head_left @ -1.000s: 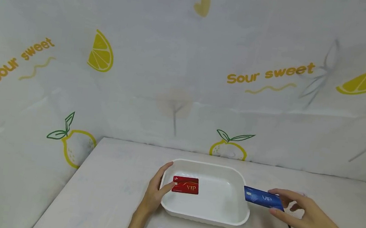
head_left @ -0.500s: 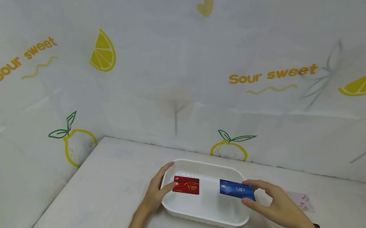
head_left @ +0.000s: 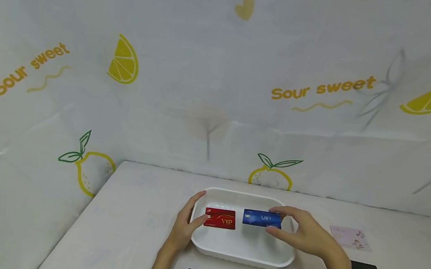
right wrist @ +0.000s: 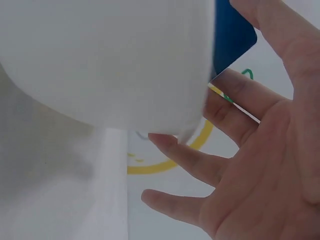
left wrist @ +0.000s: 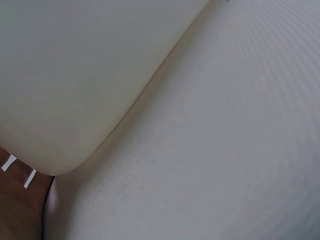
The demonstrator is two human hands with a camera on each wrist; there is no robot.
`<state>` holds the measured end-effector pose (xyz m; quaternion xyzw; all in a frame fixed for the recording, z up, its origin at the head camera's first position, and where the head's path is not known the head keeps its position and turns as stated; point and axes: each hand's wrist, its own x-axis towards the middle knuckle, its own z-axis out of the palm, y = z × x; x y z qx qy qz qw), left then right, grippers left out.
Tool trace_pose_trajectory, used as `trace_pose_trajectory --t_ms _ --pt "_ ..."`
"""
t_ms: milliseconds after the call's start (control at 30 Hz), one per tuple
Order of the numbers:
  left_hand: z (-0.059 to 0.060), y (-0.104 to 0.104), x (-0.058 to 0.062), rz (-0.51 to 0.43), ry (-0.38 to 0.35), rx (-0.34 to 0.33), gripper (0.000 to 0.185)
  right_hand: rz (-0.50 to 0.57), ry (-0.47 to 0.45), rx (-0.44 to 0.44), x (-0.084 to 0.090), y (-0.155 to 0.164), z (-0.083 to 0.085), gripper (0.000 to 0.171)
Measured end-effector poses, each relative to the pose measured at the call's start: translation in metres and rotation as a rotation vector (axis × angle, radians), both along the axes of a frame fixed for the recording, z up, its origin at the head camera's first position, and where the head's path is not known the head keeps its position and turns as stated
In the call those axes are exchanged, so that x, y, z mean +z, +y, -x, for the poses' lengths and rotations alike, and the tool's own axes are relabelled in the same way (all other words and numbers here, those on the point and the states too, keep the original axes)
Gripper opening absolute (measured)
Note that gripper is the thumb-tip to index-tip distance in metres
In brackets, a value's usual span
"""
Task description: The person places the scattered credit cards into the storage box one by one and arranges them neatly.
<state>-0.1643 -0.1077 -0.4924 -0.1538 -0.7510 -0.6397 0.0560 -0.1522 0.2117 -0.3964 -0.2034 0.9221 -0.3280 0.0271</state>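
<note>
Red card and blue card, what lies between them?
In the head view, only a narrow bare strip of the white tray shows between the red card and the blue card.

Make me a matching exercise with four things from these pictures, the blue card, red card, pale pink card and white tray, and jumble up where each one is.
1. Blue card
2. Red card
3. Pale pink card
4. White tray

A. Flat on the table
B. Held at its side by the left hand
C. Pinched by the right hand
D. Within the tray's rim, at the left thumb's tip

Pairs: 1-C, 2-D, 3-A, 4-B
</note>
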Motion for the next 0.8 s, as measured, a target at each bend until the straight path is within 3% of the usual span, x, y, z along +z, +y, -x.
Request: trace_pose_trajectory --t_ms 467,800 --pt "0.001 0.0 0.0 -0.003 0.004 -0.002 0.065 -0.097 -0.093 0.007 -0.017 -0.01 0.014 0.057" --pt "0.0 0.001 0.001 0.003 -0.001 0.008 0.065 -0.212 -0.132 -0.079 -0.019 -0.016 0.016 0.06"
